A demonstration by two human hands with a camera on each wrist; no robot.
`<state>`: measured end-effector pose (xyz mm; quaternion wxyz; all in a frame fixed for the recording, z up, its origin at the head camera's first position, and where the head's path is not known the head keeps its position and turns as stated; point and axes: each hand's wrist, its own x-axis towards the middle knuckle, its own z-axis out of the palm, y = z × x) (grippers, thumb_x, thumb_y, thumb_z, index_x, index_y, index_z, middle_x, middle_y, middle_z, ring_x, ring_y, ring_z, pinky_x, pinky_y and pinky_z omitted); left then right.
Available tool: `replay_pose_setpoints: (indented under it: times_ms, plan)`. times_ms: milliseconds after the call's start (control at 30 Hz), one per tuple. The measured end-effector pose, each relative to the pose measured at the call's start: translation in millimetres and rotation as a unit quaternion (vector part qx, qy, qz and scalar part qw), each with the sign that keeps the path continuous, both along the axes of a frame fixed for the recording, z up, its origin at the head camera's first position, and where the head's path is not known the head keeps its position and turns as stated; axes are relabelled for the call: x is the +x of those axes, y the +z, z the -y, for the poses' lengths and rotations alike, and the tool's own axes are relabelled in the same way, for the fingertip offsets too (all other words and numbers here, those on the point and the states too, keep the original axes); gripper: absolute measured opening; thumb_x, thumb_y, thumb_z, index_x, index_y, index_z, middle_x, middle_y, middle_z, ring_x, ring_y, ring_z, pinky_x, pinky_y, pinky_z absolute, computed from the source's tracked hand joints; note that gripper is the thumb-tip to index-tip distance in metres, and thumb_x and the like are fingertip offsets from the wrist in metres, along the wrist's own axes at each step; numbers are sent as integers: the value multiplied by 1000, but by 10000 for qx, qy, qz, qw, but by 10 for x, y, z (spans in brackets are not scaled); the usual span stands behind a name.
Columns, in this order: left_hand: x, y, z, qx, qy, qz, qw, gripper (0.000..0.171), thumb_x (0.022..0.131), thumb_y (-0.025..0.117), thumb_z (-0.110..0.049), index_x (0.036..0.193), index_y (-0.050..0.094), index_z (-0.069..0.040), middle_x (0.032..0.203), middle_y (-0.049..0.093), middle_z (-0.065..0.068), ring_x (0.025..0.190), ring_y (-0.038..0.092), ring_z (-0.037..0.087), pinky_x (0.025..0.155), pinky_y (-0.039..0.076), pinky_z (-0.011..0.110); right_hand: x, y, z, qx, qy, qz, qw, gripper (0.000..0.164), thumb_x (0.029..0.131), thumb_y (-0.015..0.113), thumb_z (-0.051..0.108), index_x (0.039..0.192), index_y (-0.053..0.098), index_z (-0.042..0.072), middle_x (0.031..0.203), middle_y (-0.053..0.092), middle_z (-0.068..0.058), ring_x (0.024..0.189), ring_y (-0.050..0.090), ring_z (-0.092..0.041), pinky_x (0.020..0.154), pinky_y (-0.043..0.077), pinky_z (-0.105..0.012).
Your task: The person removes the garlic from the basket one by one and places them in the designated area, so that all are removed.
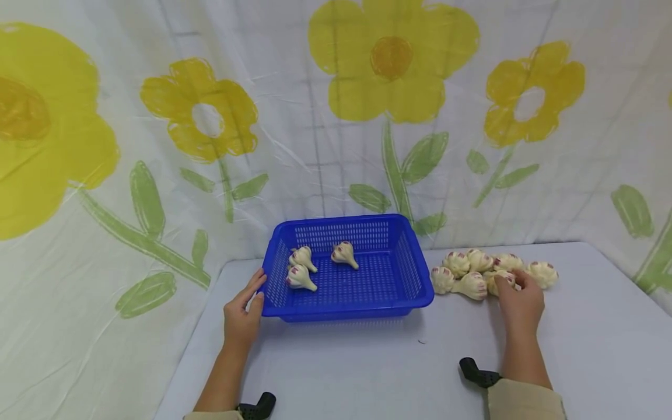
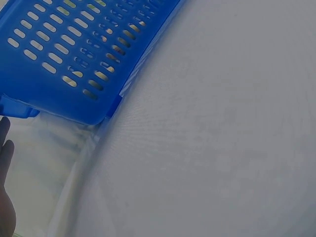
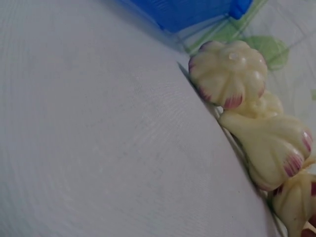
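Observation:
A blue plastic basket (image 1: 346, 312) with slotted walls stands on the table, three garlic bulbs (image 1: 344, 254) lying inside toward its left and back. My left hand (image 1: 242, 318) rests against the basket's left side, its fingers fairly straight along the rim. On the right, my right hand (image 1: 521, 300) pinches a garlic bulb (image 1: 497, 282) at the front of a group of cream bulbs with purple-red streaks. The right wrist view catches that garlic bulb (image 3: 296, 200) at its lower right corner, with only a bit of fingertip showing.
Several more garlic bulbs (image 1: 471, 286) are bunched right of the basket, one (image 1: 542, 274) at the group's far right end. A white cloth covers the table (image 1: 357, 373). Behind hangs a white curtain (image 1: 294, 140) with yellow flowers. A small dark strand (image 1: 422, 342) lies in front.

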<state>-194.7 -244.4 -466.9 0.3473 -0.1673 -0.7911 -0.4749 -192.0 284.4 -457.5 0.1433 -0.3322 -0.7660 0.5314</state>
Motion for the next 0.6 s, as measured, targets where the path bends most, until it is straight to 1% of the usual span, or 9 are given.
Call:
replay_pose_setpoints:
  times_ms: [67,200,333,433,500,600]
  plan:
    - [-45,-76,37,20,-25,66,10000,35,91,56,8,124,66,3,133,61,20,129,54,7,106,38,11,-4,20,5,65,2,-36,10000,70,94,54,46,152,37,10,154,38,-18,139,36,-36,112,35,-52]
    - [-40,-82,51,2,-52,128,9999,35,92,55,5,126,65,1,135,60,17,129,52,1,106,38,12,-11,65,25,242,3,-148,9996,68,94,55,42,151,38,8,153,39,-20,140,35,-38,113,33,-53]
    - [-30,-92,50,-30,-53,194,9998,35,93,54,4,126,65,1,136,60,17,130,51,1,106,38,12,-2,100,58,366,-22,-317,9988,65,95,56,39,149,40,6,152,39,-22,143,31,-39,118,27,-53]
    - [-27,-89,48,-27,-38,232,9997,35,93,54,4,127,65,0,136,60,16,130,51,1,106,37,12,-27,150,108,455,-55,-556,9974,63,95,57,36,148,43,6,151,41,-22,144,30,-38,119,25,-52]
    - [-32,-89,49,-14,-22,240,9997,35,93,54,4,127,65,-1,136,60,15,130,51,1,106,37,12,-48,186,166,540,-59,-708,9960,60,95,58,35,147,45,7,150,43,-20,142,33,-37,117,28,-53]
    - [-39,-84,47,10,2,230,9997,36,93,55,5,126,66,0,136,60,16,130,52,2,106,37,11,-82,227,290,769,2,-1073,9912,55,94,61,31,142,51,6,144,48,-20,138,39,-36,114,32,-53]
